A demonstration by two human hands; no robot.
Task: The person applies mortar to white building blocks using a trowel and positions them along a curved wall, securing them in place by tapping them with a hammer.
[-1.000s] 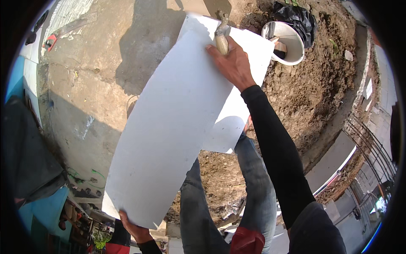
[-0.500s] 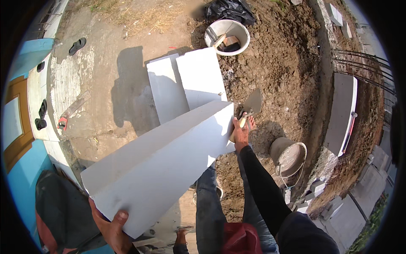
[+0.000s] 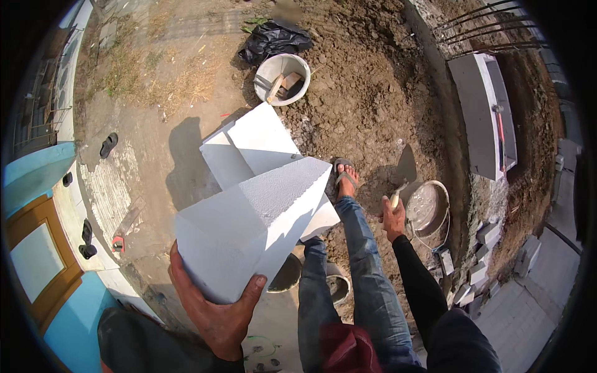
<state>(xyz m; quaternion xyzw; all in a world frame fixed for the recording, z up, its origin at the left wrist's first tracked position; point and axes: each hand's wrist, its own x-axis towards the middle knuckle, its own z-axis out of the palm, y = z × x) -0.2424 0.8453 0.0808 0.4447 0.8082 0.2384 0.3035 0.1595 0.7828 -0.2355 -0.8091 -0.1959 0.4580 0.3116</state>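
Note:
My left hand (image 3: 217, 314) grips the near end of a large white lightweight concrete block (image 3: 239, 214), thumb on one side and fingers on the other. The block is tilted, its far end over two more white blocks (image 3: 264, 133) stacked on the ground. Out to the right, my right hand (image 3: 393, 222) is closed round the pale handle of a trowel (image 3: 407, 166), its grey blade pointing away from me. Just beside that hand, a bucket (image 3: 443, 208) with grey mortar-like stuff inside leans with its wire handle hanging down.
Farther off are a white bucket (image 3: 283, 62) of tools and a black plastic bag (image 3: 273, 42). A long block (image 3: 472, 118) lies along the low wall at right, below rebar (image 3: 485, 28). A red-handled saw (image 3: 118, 244) lies left. Another bucket (image 3: 337, 287) stands by my legs.
My right hand, with the trowel, has left the block's far end and moved right to the mortar bucket. The left hand still holds the block, now turned more end-on towards me.

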